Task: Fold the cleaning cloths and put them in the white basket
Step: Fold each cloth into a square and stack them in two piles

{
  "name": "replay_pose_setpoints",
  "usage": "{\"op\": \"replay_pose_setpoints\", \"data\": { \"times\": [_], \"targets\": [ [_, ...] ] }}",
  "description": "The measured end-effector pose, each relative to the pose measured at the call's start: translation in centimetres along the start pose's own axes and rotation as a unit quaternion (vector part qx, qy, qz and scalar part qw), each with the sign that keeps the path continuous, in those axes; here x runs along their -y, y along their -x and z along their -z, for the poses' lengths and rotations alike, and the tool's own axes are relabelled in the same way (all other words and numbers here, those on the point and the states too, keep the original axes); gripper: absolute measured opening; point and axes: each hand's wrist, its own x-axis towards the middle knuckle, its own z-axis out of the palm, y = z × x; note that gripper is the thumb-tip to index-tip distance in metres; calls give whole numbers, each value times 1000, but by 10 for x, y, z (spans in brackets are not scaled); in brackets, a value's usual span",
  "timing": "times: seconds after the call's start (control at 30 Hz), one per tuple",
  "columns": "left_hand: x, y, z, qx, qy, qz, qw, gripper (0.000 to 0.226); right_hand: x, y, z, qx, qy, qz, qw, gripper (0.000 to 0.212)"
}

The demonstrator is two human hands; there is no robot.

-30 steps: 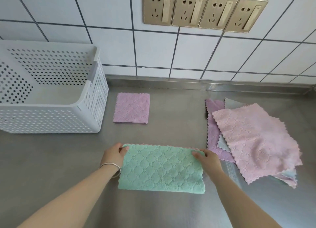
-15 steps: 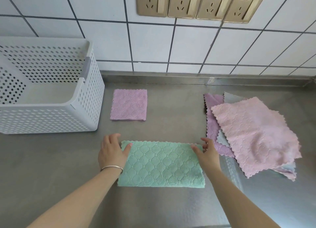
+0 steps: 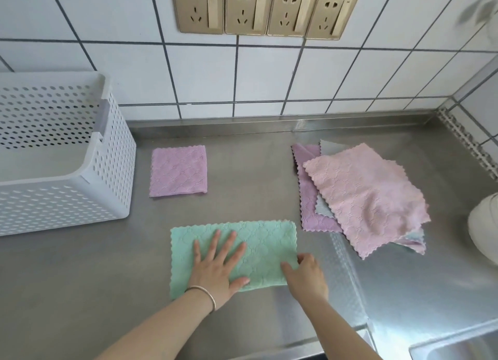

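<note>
A green cleaning cloth [image 3: 264, 241], folded into a long rectangle, lies on the steel counter in front of me. My left hand [image 3: 218, 268] rests flat on its left half with fingers spread. My right hand [image 3: 307, 274] pinches the cloth's lower right corner. A folded purple cloth [image 3: 178, 170] lies beyond it, beside the white perforated basket [image 3: 107, 187] at the left, whose visible inside is bare. To the right lies a loose pile of unfolded cloths with a pink cloth [image 3: 366, 195] on top.
The steel counter [image 3: 250, 171] ends at a tiled wall with several gold sockets [image 3: 265, 9]. A sink rim [image 3: 455, 343] shows at the bottom right. A white rounded object [image 3: 483, 224] sits at the right edge.
My left hand has moved from the cloth's left edge onto its surface, palm flat. My right hand has slid down from the upper right edge to the lower right corner.
</note>
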Motion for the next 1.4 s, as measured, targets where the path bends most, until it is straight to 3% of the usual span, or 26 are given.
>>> {"op": "replay_pose_setpoints", "data": {
  "times": [0.07,0.2,0.3,0.43,0.6,0.7,0.8,0.87,0.93,1.03,1.17,1.27,1.4],
  "targets": [
    [-1,1,3,25,8,3,1000,69,1,3,1,-1,7,-5,1000,43],
    [-3,-4,4,-15,-1,7,1000,75,0,5,1,0,22,5,1000,33],
    [-5,-1,7,24,16,4,1000,74,0,6,1,-8,31,15,999,22],
    [-5,0,9,36,25,6,999,73,-1,7,3,-55,42,29,997,31],
    [-5,-1,11,48,33,3,998,80,-9,4,3,-34,60,-21,997,36],
    [-8,0,14,55,15,12,998,85,-6,5,2,-37,100,-6,994,36],
    [-18,0,29,32,50,33,998,73,-4,6,0,-61,86,36,994,21],
    [-32,-2,46,-25,121,6,992,60,-2,10,-1,-85,54,80,992,9],
    [-49,-5,62,-88,254,-15,963,46,1,16,-5,-116,35,135,983,16],
    [-68,-8,85,-93,418,3,903,31,11,27,-11,-169,11,239,956,19],
    [-67,-13,96,-107,444,97,884,23,25,36,-17,-167,-19,290,942,10],
    [-56,-14,96,-117,470,184,855,22,32,41,-23,-159,-36,306,938,33],
    [-47,-11,94,-114,524,259,804,31,39,49,-29,-161,-22,343,925,40]
  ]
}}
